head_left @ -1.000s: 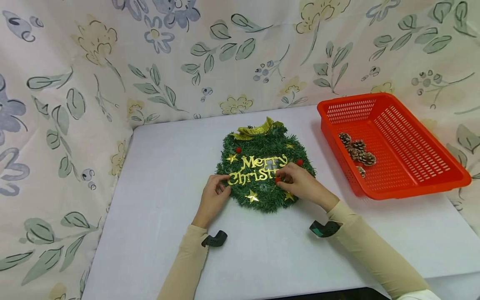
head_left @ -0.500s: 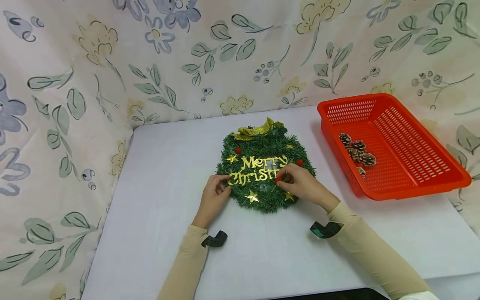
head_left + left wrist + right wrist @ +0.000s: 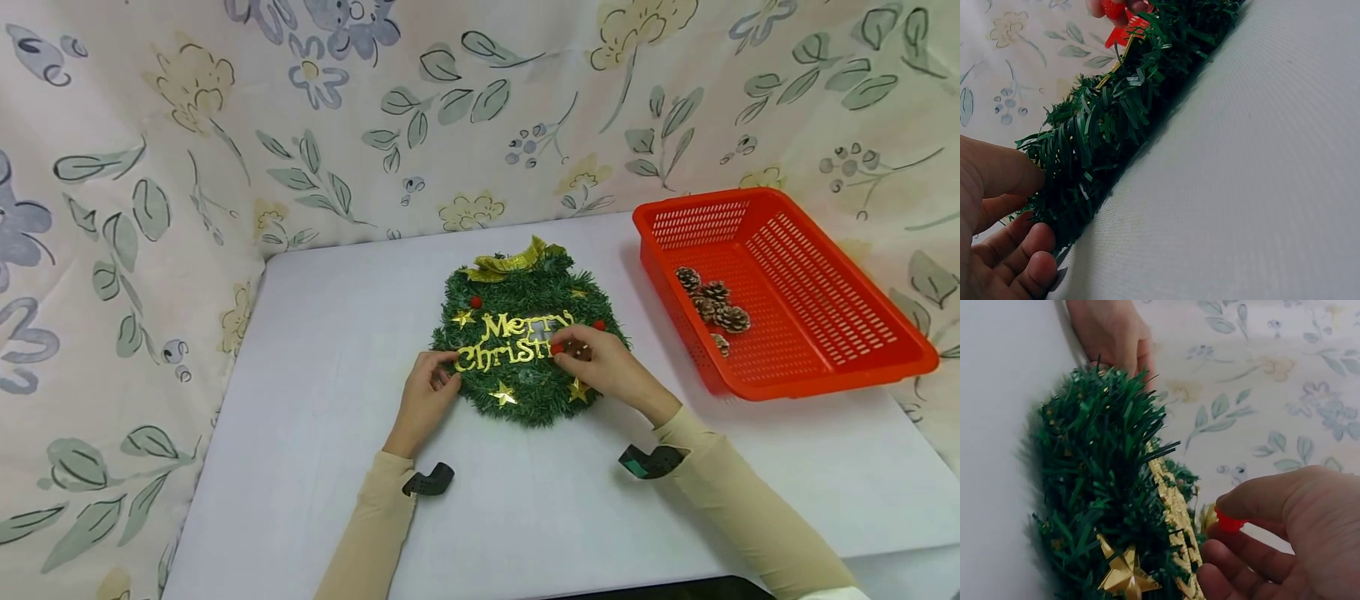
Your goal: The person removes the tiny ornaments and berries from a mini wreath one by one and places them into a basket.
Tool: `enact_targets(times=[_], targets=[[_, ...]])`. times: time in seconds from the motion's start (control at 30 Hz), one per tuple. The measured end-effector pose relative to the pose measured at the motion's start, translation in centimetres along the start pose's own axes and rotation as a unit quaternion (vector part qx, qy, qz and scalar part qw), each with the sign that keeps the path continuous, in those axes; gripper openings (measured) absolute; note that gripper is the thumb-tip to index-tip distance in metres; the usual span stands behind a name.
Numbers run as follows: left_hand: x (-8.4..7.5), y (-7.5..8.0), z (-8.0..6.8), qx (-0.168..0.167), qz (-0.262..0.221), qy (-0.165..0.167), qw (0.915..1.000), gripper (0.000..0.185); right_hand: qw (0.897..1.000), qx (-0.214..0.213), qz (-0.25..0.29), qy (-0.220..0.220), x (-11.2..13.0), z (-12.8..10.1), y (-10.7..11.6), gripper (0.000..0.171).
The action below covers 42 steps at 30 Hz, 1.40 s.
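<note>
A green tinsel wreath [image 3: 534,400] lies on the table with gold "Merry Christmas" lettering [image 3: 498,354], gold stars [image 3: 503,393] and small red berries [image 3: 476,302]. My left hand [image 3: 429,396] grips its left edge between thumb and fingers, seen close in the left wrist view. Above the lower right part, my right hand [image 3: 606,367] pinches a small red berry [image 3: 1229,520] between thumb and index finger. The right wrist view shows this berry apart from the foliage. My right fingers cover the end of the lettering in the head view.
A red plastic basket [image 3: 888,379] stands on the right of the white table [image 3: 322,350], with several pine cones [image 3: 714,300] inside at its left. A gold bow [image 3: 513,262] tops the wreath. Floral cloth [image 3: 480,100] hangs behind. Something black [image 3: 675,588] lies at the front edge.
My right hand has lifted slightly, taking the red berry up from the wreath, and more of the lower right star shows. The left hand keeps its place on the edge.
</note>
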<state>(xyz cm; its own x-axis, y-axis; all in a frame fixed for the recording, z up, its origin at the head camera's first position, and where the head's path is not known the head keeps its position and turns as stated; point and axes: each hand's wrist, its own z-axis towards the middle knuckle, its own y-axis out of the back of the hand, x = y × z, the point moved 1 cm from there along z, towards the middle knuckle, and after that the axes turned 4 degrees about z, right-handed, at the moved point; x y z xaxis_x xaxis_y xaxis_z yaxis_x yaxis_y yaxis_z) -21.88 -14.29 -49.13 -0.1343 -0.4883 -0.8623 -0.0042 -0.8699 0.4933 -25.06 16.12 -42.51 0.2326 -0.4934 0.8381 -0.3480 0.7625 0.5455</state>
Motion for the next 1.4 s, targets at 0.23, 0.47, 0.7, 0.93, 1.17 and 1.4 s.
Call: enact_targets(times=[0.23, 0.47, 0.7, 0.93, 1.17, 1.4], targets=[[0.1, -0.1, 0.0, 0.002, 0.005, 0.000, 1.0000, 0.032, 1.000, -0.018, 0.002, 0.023, 0.2, -0.1, 0.0, 0.027], [0.0, -0.1, 0.1, 0.002, 0.006, -0.001, 1.0000, 0.032, 0.999, -0.022, 0.006, 0.042, 0.7, -0.1, 0.6, 0.025], [0.0, 0.0, 0.0, -0.002, -0.001, 0.000, 1.0000, 0.033, 0.999, -0.026, 0.006, 0.032, 1.1, -0.1, 1.5, 0.025], [0.0, 0.0, 0.0, -0.002, 0.001, -0.003, 1.0000, 0.032, 0.999, -0.039, -0.002, 0.028, 1.7, -0.1, 2.6, 0.023], [0.0, 0.0, 0.0, -0.003, 0.008, -0.003, 1.0000, 0.032, 0.998, -0.055, -0.012, 0.038, 2.3, -0.2, 3.9, 0.022], [0.1, -0.1, 0.0, -0.003, 0.008, -0.003, 1.0000, 0.032, 0.996, -0.066, -0.032, 0.050, 3.3, -0.5, 5.6, 0.022]])
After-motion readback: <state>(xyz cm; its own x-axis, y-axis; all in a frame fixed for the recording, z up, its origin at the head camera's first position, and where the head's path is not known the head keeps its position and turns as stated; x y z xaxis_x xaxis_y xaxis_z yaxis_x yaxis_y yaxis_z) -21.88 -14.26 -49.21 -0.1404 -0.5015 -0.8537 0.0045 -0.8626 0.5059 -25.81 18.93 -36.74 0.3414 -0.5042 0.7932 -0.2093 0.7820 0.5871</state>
